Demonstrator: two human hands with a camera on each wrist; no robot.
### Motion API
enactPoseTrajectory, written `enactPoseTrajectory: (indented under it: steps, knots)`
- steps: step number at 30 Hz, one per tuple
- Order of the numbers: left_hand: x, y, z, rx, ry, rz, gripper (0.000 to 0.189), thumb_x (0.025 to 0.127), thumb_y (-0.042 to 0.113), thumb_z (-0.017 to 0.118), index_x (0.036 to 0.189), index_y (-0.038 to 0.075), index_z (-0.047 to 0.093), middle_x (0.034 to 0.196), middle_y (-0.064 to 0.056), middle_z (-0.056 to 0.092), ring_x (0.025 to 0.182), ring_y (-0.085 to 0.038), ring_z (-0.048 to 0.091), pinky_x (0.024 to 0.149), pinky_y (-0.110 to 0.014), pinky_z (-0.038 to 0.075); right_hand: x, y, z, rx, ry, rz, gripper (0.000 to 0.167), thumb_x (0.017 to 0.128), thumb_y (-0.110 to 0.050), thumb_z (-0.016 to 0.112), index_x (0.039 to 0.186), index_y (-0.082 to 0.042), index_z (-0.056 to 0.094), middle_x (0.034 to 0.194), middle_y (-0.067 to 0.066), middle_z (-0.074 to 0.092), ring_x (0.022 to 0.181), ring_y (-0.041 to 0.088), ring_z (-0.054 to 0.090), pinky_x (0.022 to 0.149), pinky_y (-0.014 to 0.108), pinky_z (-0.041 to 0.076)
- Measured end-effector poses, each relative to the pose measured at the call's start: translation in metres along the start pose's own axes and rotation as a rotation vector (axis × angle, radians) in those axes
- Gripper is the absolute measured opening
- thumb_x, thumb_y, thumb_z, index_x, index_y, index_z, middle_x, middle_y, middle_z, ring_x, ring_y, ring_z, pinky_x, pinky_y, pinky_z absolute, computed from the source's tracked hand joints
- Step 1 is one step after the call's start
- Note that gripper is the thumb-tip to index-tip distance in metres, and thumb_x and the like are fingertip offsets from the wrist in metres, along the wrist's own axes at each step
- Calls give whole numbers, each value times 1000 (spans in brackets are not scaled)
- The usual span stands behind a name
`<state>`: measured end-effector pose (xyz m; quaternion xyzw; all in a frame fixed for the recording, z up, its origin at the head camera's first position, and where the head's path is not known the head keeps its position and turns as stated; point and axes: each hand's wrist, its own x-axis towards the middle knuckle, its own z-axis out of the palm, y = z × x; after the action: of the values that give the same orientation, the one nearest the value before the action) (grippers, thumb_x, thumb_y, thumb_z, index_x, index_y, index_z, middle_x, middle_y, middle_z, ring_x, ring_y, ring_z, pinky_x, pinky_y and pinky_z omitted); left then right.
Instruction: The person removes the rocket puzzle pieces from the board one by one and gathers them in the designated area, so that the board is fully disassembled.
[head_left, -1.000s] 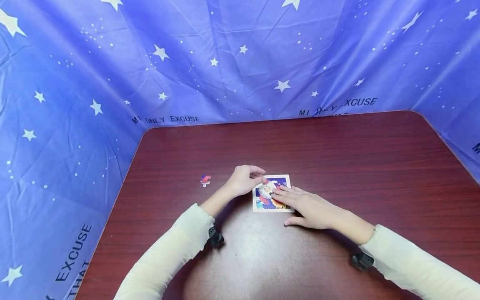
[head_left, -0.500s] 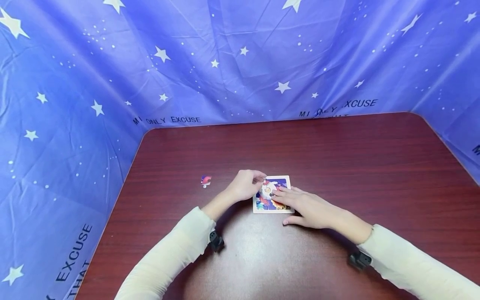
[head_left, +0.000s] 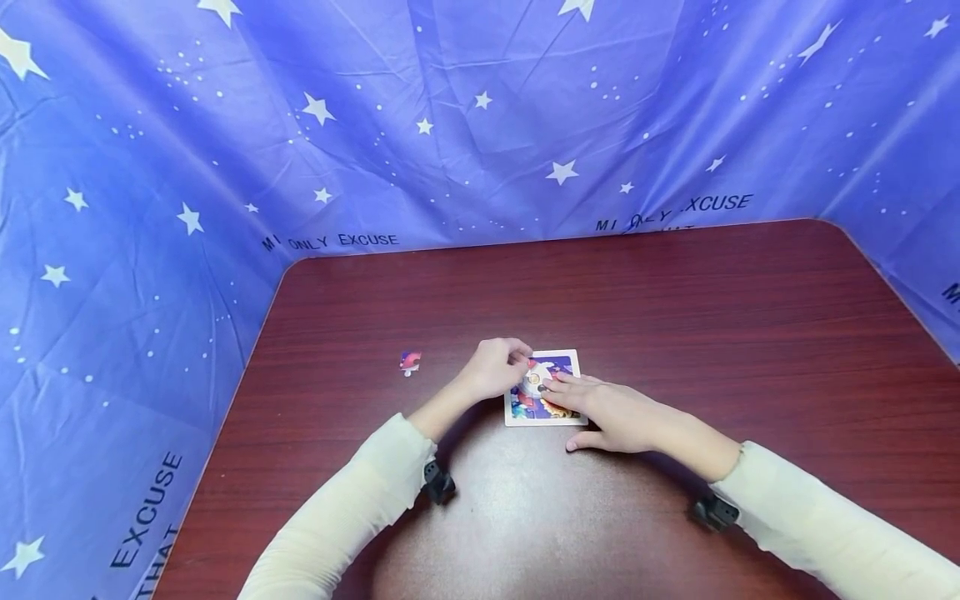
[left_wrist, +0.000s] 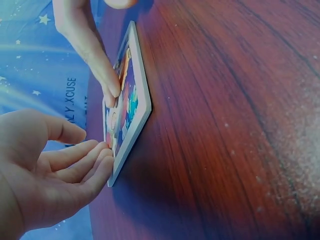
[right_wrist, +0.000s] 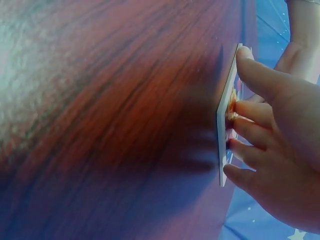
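A small square jigsaw puzzle (head_left: 543, 422) with a pale border lies flat on the table. Its picture shows a white rocket-like shape on purple, with orange and red parts. At its upper left corner, my left hand (head_left: 491, 368) touches the surface with its fingertips; in the left wrist view the fingers (left_wrist: 75, 170) are extended and the thumb stands apart from them. My right hand (head_left: 615, 414) lies over the right side, straight fingers resting on the picture. Its thumb points off beyond the lower right corner in the head view. Fingers hide parts of the picture.
A loose jigsaw piece (head_left: 410, 362), pink and purple, lies on the dark red wooden table (head_left: 375, 308) left of the puzzle. Behind the table hangs a blue curtain (head_left: 450, 158) with white stars. Each wrist carries a small black camera (head_left: 438, 482).
The left hand has shifted slightly toward the person, its fingertips staying by the upper left corner. The right hand stays on the puzzle, and the loose piece has not moved.
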<state>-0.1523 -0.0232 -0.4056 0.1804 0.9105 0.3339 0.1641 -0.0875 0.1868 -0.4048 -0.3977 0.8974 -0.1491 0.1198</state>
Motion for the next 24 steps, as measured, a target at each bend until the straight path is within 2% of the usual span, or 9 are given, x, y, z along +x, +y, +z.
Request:
enactPoseTrajectory:
  steps: [5, 11, 16, 24]
  knots:
    - [2, 1, 0, -18, -12, -27, 31, 92, 16, 54, 117, 3, 66, 103, -10, 73, 97, -20, 67, 87, -31, 53, -1, -1, -1, -26, -6, -7, 68, 85, -37, 69, 140, -3, 47, 148, 15, 46, 140, 33, 40, 112, 51, 36]
    - [3, 2, 1, 31, -11, -32, 31, 93, 20, 56, 116, 4, 68, 109, -10, 73, 101, -20, 66, 89, -33, 53, -2, -2, 0, -29, 6, -26, 66, 86, -35, 69, 139, -3, 48, 147, 16, 47, 138, 34, 42, 110, 51, 38]
    - [2, 4, 0, 37, -17, -37, 31, 93, 20, 56, 117, 5, 69, 115, -10, 71, 105, -20, 65, 92, -34, 53, -2, -1, 0, -27, 8, -25, 66, 86, -35, 69, 140, -3, 48, 148, 15, 46, 138, 34, 42, 110, 51, 38]
    - [3, 4, -1, 32, -16, -38, 29, 93, 20, 57, 114, 6, 70, 113, -9, 72, 102, -20, 65, 90, -33, 52, -2, 0, 1, -27, 11, -25, 66, 86, -36, 69, 140, -3, 48, 148, 15, 46, 138, 33, 42, 110, 51, 38]
